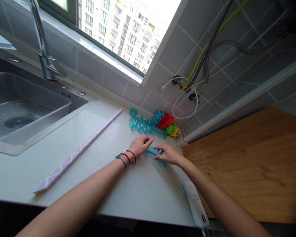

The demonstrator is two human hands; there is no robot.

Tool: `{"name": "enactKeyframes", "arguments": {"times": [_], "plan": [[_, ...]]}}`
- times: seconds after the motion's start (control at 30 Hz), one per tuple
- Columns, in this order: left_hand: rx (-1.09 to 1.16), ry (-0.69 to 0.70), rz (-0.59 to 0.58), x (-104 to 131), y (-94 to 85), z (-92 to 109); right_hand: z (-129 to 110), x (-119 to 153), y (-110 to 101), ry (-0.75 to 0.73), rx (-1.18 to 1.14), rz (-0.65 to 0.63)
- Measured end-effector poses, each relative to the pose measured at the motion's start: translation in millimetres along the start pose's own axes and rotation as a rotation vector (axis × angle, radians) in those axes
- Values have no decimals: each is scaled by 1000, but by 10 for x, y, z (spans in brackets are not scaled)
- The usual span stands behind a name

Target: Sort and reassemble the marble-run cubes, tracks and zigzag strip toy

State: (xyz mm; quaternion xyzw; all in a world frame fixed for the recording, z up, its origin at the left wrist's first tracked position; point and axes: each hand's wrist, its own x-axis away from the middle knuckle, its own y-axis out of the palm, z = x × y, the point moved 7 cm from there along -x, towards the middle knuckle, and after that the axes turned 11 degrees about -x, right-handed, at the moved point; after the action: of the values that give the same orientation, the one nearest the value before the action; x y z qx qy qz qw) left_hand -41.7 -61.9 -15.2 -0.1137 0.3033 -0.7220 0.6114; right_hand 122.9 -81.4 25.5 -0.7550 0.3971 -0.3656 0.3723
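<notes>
A translucent blue, slightly curved plastic track piece (152, 151) lies low over the white counter between my two hands. My left hand (139, 145), with a watch and bracelets at the wrist, is closed at the piece's left end, its fingertips partly hidden. Over the right part of the piece is my right hand (169, 154), thumb and fingers apart on either side of it. Just beyond stand a translucent blue wavy plastic part (140, 123) and open-sided blocks in blue (158, 117), red (166, 120), green (171, 128) and yellow (176, 132).
A long lilac-and-white segmented stick (76, 152) lies diagonally across the counter (108, 138). At left is a sink (22, 98) with a chrome faucet (45, 62). A white handheld device (195, 202) lies by a wooden board (251, 164). Cables (204, 52) hang along the tiled wall.
</notes>
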Motion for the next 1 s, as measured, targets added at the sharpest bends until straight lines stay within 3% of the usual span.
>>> {"name": "enactKeyframes", "arguments": {"times": [0.33,1.0], "plan": [[140,201,-237,-14,80,3,-2,33,-81,-46,106,33],[-49,262,-283,5,154,-15,-22,23,-49,-61,75,29]]}}
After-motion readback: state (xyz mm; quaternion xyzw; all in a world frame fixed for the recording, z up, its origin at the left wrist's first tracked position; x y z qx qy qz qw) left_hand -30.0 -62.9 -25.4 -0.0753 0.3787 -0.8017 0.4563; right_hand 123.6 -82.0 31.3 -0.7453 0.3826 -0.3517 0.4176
